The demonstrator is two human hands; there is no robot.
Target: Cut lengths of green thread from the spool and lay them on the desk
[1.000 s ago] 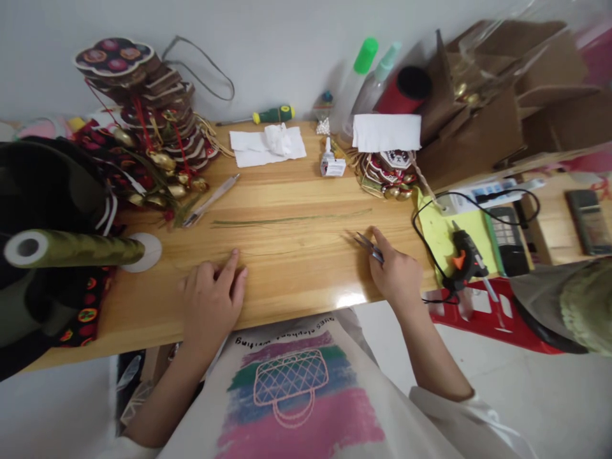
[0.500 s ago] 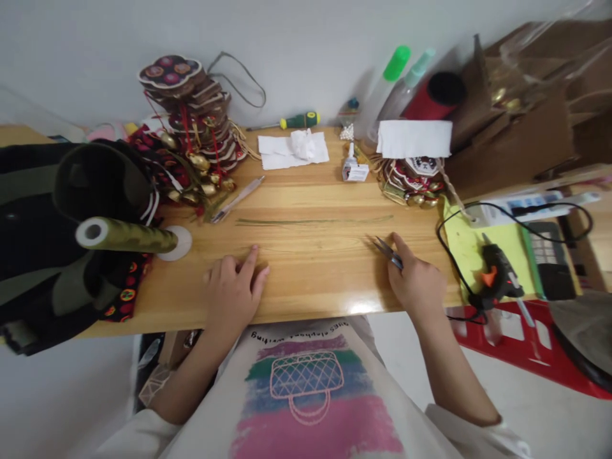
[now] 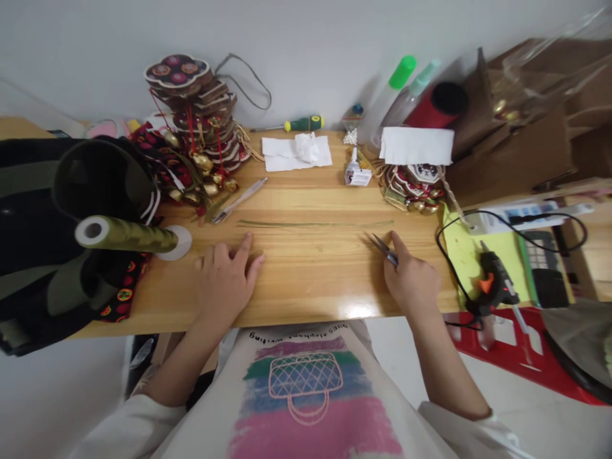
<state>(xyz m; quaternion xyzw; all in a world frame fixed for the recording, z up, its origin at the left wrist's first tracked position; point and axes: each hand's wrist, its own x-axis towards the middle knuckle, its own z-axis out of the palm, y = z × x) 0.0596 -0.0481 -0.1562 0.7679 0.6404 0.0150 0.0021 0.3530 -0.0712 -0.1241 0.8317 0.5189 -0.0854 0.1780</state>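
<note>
Threads (image 3: 287, 224) lie along the desk (image 3: 306, 287), midway between its front and back edges. Nearer the front edge, the left hand (image 3: 226, 277) lies loose, 1 finger extended; the right hand (image 3: 414, 280) grips snips (image 3: 384, 247) pointing toward the back-left corner.

A green-and-yellow screwdriver (image 3: 304, 123) lies at the top centre, above a folded tissue (image 3: 275, 153). Toward the upper right, a black-topped red cylinder (image 3: 421, 115) stands beside a cardboard box (image 3: 511, 150). At the right edge of the desk (image 3: 310, 287), a black glue gun (image 3: 498, 277) lies partly over yellow paper (image 3: 507, 255).
</note>
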